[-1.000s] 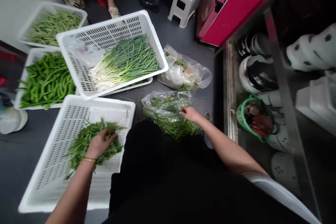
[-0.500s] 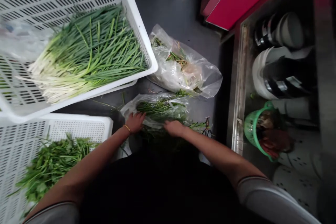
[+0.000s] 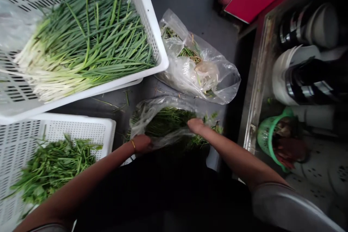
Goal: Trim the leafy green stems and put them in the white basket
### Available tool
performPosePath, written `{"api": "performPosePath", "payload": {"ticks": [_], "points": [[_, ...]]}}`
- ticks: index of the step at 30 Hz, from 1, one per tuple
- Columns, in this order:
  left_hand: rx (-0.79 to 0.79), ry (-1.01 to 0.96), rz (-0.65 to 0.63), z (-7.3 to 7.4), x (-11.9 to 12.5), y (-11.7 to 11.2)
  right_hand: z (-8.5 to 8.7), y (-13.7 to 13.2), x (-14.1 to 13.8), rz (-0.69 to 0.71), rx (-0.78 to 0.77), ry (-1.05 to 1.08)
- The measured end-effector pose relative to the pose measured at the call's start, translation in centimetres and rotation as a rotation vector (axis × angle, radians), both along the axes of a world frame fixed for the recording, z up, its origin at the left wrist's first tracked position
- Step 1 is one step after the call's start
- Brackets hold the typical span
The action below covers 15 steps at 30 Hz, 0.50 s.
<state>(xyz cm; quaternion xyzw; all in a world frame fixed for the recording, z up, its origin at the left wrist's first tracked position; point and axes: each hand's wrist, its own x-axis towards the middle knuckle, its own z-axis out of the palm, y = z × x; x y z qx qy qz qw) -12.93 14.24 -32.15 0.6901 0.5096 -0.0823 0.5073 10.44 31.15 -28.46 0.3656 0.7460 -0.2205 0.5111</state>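
Note:
In front of me a clear plastic bag [image 3: 144, 117] lies with its mouth spread wide. Long green herb stems [image 3: 165, 121] show inside it. My left hand [image 3: 143, 143], with a yellow band at the wrist, is closed on the near left edge of the bag. At the bag's right side my right hand [image 3: 195, 126] is closed in a fist on its rim. The fingertips of both hands are partly hidden. Leafy green sprigs [image 3: 199, 139] stick out beside and below my right hand.
A white crate [image 3: 162, 59] of green onions [image 3: 95, 43] stands at upper left, above another white crate [image 3: 110, 130] with leafy greens [image 3: 59, 168]. Beyond my bag lies a second clear bag [image 3: 227, 87] with plant scraps. A metal shelf [image 3: 254, 116] at right holds a green basket [image 3: 268, 134] and several bowls.
My left hand has moved down toward me and closed on the bag's edge. My right hand has shifted right and slightly up. The bag's mouth is wider. The view has shifted a little.

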Motion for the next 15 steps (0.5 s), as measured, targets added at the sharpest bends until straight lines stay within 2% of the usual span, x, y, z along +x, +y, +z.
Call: {"api": "performPosePath", "payload": {"ticks": [3, 4, 5, 7, 9, 12, 15], "points": [[0.052, 0.106, 0.142, -0.3, -1.3, 1.8, 1.7, -1.2, 2.7, 0.025, 0.055, -0.008], [0.091, 0.161, 0.286, -0.4, -1.8, 2.5, 2.0, -1.2, 2.7, 0.039, 0.087, 0.021], [0.104, 0.2, 0.389, -0.5, -2.2, 3.2, 2.2, -1.1, 2.2, 0.058, 0.114, 0.066], [0.109, 0.248, 0.515, -0.5, -2.9, 4.4, 1.8, -1.1, -0.4, 0.107, 0.133, 0.179], [0.138, 0.255, 0.562, -0.4, -3.3, 5.4, 0.5, -1.3, -4.3, 0.159, 0.116, 0.301], [0.189, 0.266, 0.59, -0.2, -3.8, 6.5, -2.5, -2.1, -9.8, 0.193, 0.139, 0.421], [0.19, 0.315, 0.606, -0.7, -4.6, 6.9, -5.7, -2.8, -11.9, 0.188, 0.156, 0.461]]}}
